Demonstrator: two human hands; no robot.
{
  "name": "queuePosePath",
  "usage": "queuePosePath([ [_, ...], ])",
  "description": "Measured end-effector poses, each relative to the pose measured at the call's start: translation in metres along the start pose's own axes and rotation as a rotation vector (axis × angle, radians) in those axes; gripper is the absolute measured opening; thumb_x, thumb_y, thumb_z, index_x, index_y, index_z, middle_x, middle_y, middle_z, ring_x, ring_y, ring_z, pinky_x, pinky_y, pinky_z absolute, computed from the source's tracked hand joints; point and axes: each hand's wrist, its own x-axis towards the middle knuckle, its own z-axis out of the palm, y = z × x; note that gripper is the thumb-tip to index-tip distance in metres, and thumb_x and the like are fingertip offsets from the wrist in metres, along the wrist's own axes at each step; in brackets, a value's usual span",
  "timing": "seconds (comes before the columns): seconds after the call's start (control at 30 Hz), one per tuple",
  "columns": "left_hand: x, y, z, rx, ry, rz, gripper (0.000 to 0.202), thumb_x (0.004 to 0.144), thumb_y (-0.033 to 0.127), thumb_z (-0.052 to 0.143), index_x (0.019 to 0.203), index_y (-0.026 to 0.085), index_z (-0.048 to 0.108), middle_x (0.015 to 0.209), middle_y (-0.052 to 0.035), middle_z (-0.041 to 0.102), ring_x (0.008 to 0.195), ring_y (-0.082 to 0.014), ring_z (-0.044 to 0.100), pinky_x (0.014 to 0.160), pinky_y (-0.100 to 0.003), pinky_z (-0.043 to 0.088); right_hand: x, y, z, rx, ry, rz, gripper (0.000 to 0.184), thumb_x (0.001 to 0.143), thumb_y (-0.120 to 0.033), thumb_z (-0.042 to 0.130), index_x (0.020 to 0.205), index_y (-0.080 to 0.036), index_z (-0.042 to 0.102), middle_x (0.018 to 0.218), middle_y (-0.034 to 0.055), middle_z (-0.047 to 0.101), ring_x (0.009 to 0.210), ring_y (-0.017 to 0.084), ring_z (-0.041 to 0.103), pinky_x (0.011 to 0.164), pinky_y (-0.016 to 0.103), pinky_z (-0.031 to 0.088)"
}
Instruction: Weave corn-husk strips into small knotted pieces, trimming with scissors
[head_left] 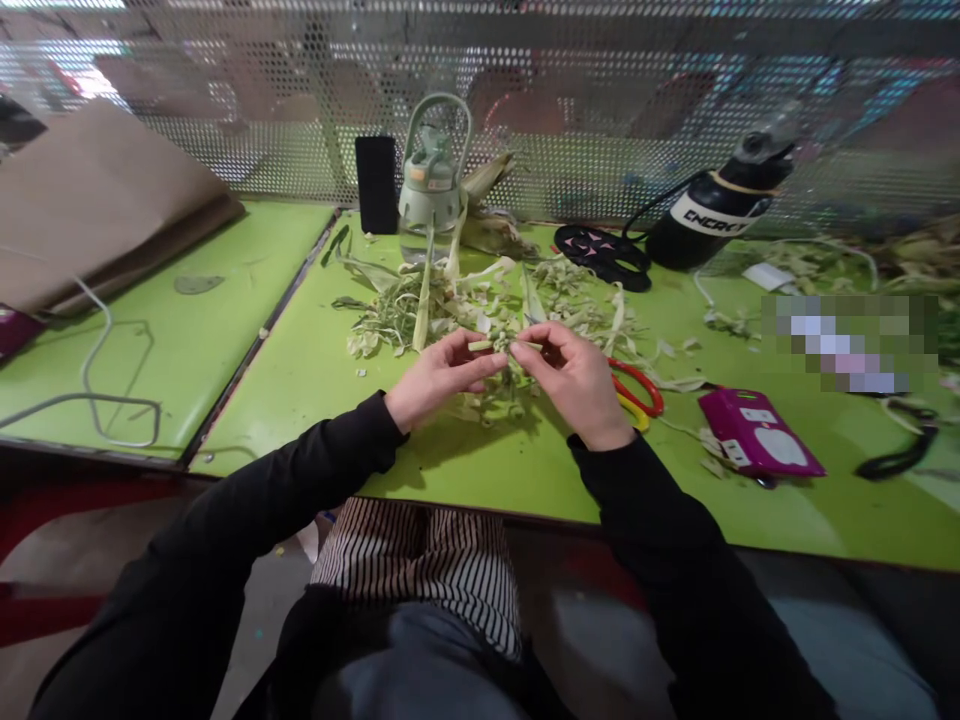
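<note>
Both hands meet over the green table at a small, knotted-looking pale green piece of plant material (501, 341), probably corn husk. My left hand (444, 370) pinches its left side, where a short stub sticks out. On the other side, my right hand (576, 378) pinches it between thumb and fingers. The fingertips cover part of the piece. Under and behind the hands lies a loose heap of torn husk strips (397, 310). Scissors with red and yellow handles (637, 388) lie partly hidden behind my right hand.
Behind the heap stand a black phone (376, 185), a green handled bottle (429, 195) and husk-wrapped corn (491, 235). To the right are a black bottle (705, 225), a dark round object (600, 252) and a purple packet (761, 433). Brown paper (112, 200) lies left, before a perforated metal screen (300, 150).
</note>
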Motion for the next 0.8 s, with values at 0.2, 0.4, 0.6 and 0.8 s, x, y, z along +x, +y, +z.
queuePosePath([
  [0.2, 0.006, 0.001, -0.009, 0.152, -0.011, 0.125, 0.030, 0.070, 0.029, 0.081, 0.088, 0.013, 0.063, 0.079, 0.0018, 0.062, 0.070, -0.0071, 0.054, 0.068, -0.023, 0.042, -0.003, -0.008, 0.000, 0.031, -0.094, 0.017, 0.013, 0.082, -0.032, 0.066, 0.080, -0.020, 0.061, 0.066, -0.0037, 0.051, 0.057, 0.010, 0.042, 0.056, 0.027, 0.034],
  [0.4, 0.005, -0.001, -0.004, 0.109, -0.025, 0.193, 0.025, 0.073, 0.026, 0.080, 0.086, 0.015, 0.061, 0.075, 0.0039, 0.060, 0.068, -0.0069, 0.055, 0.069, -0.024, 0.044, -0.002, -0.007, 0.003, 0.320, -0.119, 0.224, 0.017, 0.081, -0.037, 0.067, 0.083, -0.021, 0.062, 0.061, -0.0059, 0.045, 0.055, 0.010, 0.040, 0.054, 0.026, 0.032],
  [0.6, 0.003, 0.004, -0.005, 0.107, 0.001, 0.141, 0.020, 0.076, 0.021, 0.076, 0.084, 0.013, 0.060, 0.071, 0.0039, 0.062, 0.064, -0.0064, 0.057, 0.064, -0.023, 0.044, -0.005, -0.007, 0.001, 0.229, -0.073, 0.058, 0.019, 0.080, -0.033, 0.071, 0.093, -0.023, 0.062, 0.085, -0.0004, 0.063, 0.073, 0.014, 0.057, 0.068, 0.029, 0.046],
  [0.8, 0.003, 0.005, -0.010, 0.082, -0.051, 0.057, 0.017, 0.079, 0.020, 0.073, 0.085, 0.013, 0.059, 0.073, 0.0020, 0.064, 0.064, -0.0073, 0.061, 0.065, -0.024, 0.045, -0.007, -0.008, -0.007, -0.138, -0.038, -0.186, 0.012, 0.087, -0.035, 0.066, 0.095, -0.025, 0.068, 0.093, 0.0042, 0.069, 0.078, 0.019, 0.061, 0.075, 0.035, 0.049],
])
